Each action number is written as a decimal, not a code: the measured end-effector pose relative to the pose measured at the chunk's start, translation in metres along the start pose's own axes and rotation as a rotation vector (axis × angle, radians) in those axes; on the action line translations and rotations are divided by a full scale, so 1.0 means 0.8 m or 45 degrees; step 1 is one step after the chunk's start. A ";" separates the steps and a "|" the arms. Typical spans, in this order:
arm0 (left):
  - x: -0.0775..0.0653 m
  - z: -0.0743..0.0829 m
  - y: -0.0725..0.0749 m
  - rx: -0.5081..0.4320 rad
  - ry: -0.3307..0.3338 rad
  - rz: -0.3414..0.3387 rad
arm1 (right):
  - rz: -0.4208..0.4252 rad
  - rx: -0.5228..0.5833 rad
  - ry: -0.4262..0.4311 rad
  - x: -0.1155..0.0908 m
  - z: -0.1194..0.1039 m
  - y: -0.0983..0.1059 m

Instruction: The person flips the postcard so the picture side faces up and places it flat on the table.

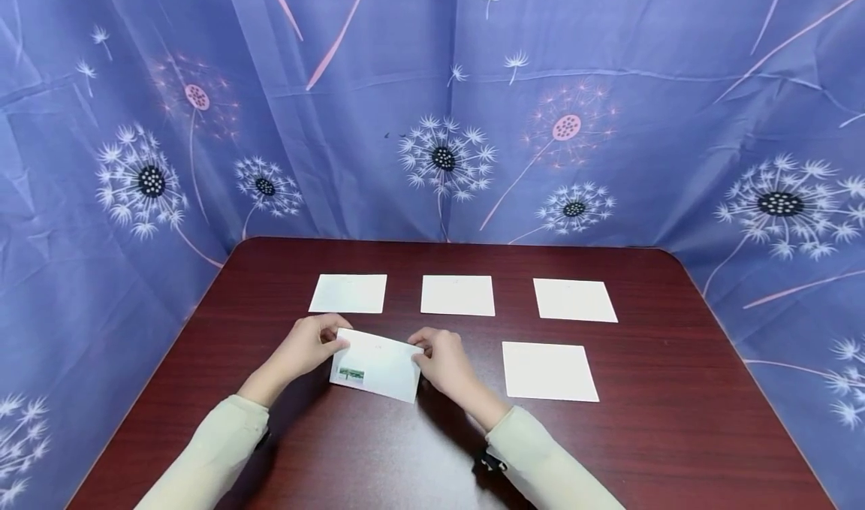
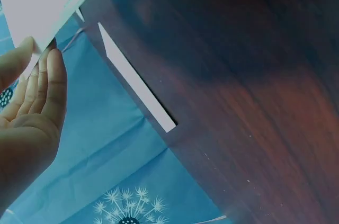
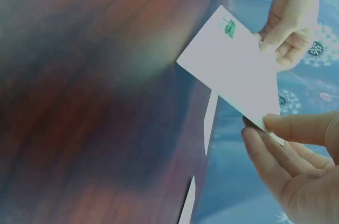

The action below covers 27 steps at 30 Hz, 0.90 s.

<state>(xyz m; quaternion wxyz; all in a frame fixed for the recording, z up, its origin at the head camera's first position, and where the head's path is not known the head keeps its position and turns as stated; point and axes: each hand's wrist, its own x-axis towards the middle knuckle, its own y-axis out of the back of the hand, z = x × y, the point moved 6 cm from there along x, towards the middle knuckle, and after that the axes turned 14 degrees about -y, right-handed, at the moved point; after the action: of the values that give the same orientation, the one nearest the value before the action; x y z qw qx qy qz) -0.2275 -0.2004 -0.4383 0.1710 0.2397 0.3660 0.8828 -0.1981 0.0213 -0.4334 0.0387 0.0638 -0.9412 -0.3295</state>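
Note:
A white card with a small green picture near one corner is held up, tilted, over the table by both hands. My left hand pinches its upper left corner between thumb and fingers. At the upper right corner, my right hand pinches it the same way, thumb in front and fingers behind. The right wrist view shows both grips on the card, with the left hand at the far end. In the left wrist view the card is partly cut off by the frame.
Three white cards lie in a row at the back: left, middle and right. Another white card lies in front of the right one. The dark red table ends at a blue dandelion-print curtain.

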 end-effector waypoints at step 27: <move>-0.007 -0.002 0.019 -0.594 0.154 0.326 | 0.212 0.382 -0.085 0.010 0.012 0.043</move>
<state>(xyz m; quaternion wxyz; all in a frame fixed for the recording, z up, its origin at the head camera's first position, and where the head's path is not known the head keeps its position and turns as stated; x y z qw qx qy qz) -0.2256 -0.2138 -0.4298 0.0865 0.1851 0.1291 0.9703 -0.2104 0.0525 -0.4194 0.0248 -0.0204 -0.9826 -0.1830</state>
